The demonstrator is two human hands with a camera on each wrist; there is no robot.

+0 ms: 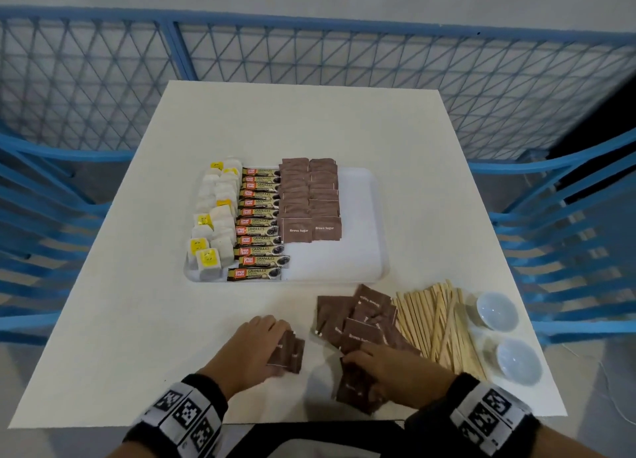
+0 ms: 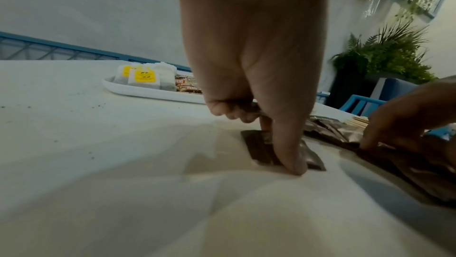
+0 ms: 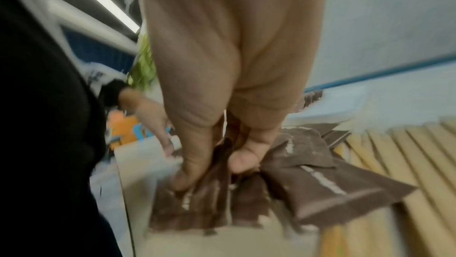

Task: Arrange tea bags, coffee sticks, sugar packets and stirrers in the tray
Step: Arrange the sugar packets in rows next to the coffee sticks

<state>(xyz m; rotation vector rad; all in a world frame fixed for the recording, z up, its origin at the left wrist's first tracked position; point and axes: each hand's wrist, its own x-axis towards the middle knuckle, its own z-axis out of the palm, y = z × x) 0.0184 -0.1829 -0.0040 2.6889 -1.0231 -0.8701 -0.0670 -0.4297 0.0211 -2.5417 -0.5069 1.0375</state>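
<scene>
The bench [image 1: 144,320] carried everything, and the white tray [image 1: 358,251] lay beyond both hands, well apart from them. In it, tea bags [image 1: 215,223] filled the far-left column, coffee sticks [image 1: 260,222] the next, and two rows of brown sugar packets [image 1: 309,199] the middle; the part of the tray ahead of the right hand was bare. A bundle of wooden stirrers [image 1: 438,323] lay on the bench just right of the right hand, with two small white bowls [image 1: 497,311] beyond them to the right. A loose heap of sugar packets [image 1: 358,316] sat just ahead of the right hand, between the two hands and the tray.

The left hand [image 1: 254,344] was curled over a small stack of packets [image 1: 287,352], its grip pinching them with the thumb [image 2: 288,154] pressed down against the bench. The right hand [image 1: 389,364] had its grip closed on a few packets [image 1: 354,385] at the near edge of the heap, fingers [image 3: 192,163] curled round them; that view was blurred, so the count was unclear.

The packets looked light, thin and soft, with slick paper faces, so a stack would probably fan or slide. Pinching across the flat faces near the middle, edges squared against the bench, seemed safest. The stirrers looked stiff but light and likely to roll; they would best be gathered as a bunch round the middle.
</scene>
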